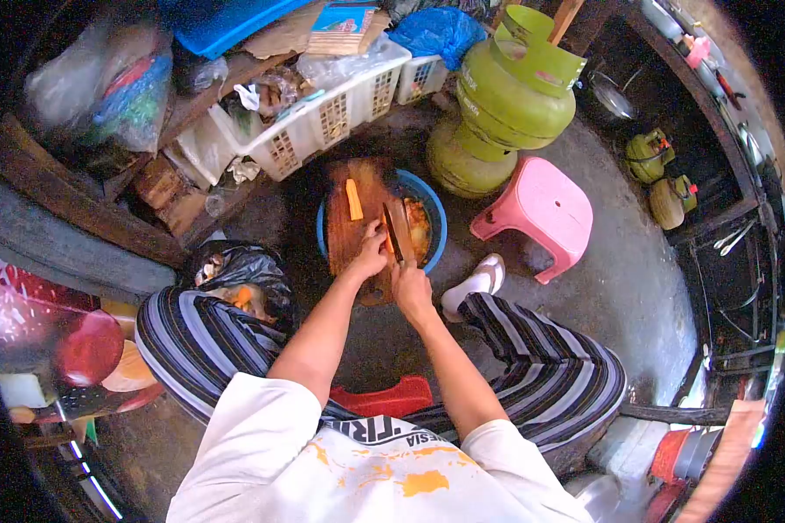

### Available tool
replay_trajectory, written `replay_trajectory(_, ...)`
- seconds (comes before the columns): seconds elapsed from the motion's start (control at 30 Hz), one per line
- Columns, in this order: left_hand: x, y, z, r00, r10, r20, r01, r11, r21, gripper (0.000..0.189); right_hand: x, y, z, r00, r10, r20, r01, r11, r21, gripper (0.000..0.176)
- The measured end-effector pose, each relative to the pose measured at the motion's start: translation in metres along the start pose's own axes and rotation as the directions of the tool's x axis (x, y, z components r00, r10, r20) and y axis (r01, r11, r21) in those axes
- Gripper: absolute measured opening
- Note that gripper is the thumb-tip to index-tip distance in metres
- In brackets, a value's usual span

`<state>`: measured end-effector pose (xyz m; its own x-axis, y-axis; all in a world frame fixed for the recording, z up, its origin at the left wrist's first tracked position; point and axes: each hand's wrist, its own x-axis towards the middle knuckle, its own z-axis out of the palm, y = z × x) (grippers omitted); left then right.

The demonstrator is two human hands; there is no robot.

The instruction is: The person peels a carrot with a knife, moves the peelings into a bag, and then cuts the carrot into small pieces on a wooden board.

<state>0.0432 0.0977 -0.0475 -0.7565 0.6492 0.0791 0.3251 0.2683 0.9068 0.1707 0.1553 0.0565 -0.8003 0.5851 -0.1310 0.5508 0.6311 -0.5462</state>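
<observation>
A wooden cutting board [344,235] lies across a blue basin [441,225]. My right hand [412,288] is closed round the handle of a knife [399,228], its broad blade pointing away from me over the board's right side. Just left of the blade, my left hand [371,253] has its fingers bent round a small orange piece, apparently carrot, mostly hidden by the fingers and knife. A longer peeled carrot stick [354,200] rests farther up the board. Orange and pale cut pieces [419,234] show in the basin, right of the board.
A black plastic bag with peelings [251,292] sits at my left knee. To the right stands a pink stool [545,209], with stacked green gas cylinders [510,100] behind it. White crates [310,131] line the back left. Beneath me is a red stool [384,397].
</observation>
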Motion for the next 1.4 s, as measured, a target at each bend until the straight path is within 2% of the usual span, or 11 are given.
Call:
replay_trajectory(0.13,-0.002,-0.004,0.003,0.996,0.064,-0.057,-0.061,0.997,0.052,0.036,-0.001,-0.002,-0.001,0.999,0.015,0.043,-0.015,1.000,-0.007,0.037)
replay_trajectory(0.3,-0.004,0.009,0.000,0.997,0.047,-0.065,-0.047,0.999,-0.003,0.034,0.004,-0.005,0.005,0.994,-0.091,0.055,0.101,0.972,-0.211,0.028)
replay_trajectory(0.4,-0.006,0.011,-0.006,1.000,0.016,-0.004,-0.015,0.997,0.079,0.047,0.003,-0.014,0.004,0.991,-0.123,0.052,0.132,0.952,-0.277,0.022)
replay_trajectory(0.7,-0.011,0.011,0.000,0.985,-0.161,-0.061,0.141,0.957,-0.254,0.040,0.004,-0.004,0.042,0.998,0.067,-0.008,-0.067,0.969,-0.239,0.017)
replay_trajectory(0.73,-0.011,0.007,-0.001,0.997,0.001,-0.077,0.000,1.000,0.004,0.040,0.006,-0.005,0.041,0.997,0.069,-0.026,-0.073,0.968,-0.241,0.017)
replay_trajectory(0.83,-0.010,0.006,0.001,0.991,0.055,-0.124,-0.053,0.998,0.019,0.040,-0.001,-0.003,0.015,0.988,-0.150,-0.035,0.145,0.983,-0.111,0.030)
replay_trajectory(0.93,-0.007,0.016,0.007,0.975,-0.126,-0.180,0.112,0.990,-0.084,0.046,0.003,-0.006,-0.008,0.998,-0.032,-0.054,0.034,0.999,0.042,0.032)
replay_trajectory(1.03,-0.009,0.042,0.016,0.934,-0.013,-0.357,0.068,0.987,0.142,0.046,0.019,0.014,-0.016,0.991,-0.055,-0.123,0.060,0.998,0.036,0.032)
replay_trajectory(1.17,-0.012,0.034,0.020,0.897,0.013,-0.442,0.089,0.974,0.210,0.041,0.030,0.033,-0.032,0.992,-0.055,-0.116,0.051,0.998,-0.037,0.030)
replay_trajectory(1.27,-0.030,0.049,0.000,0.905,0.049,-0.423,0.192,0.840,0.508,0.041,0.031,0.050,-0.027,0.997,-0.051,-0.053,0.048,0.998,-0.046,0.031)
replay_trajectory(1.4,-0.040,0.030,-0.011,0.897,0.137,-0.420,0.066,0.899,0.432,0.031,0.022,0.053,-0.022,0.995,-0.097,-0.015,0.096,0.994,-0.050,0.030)
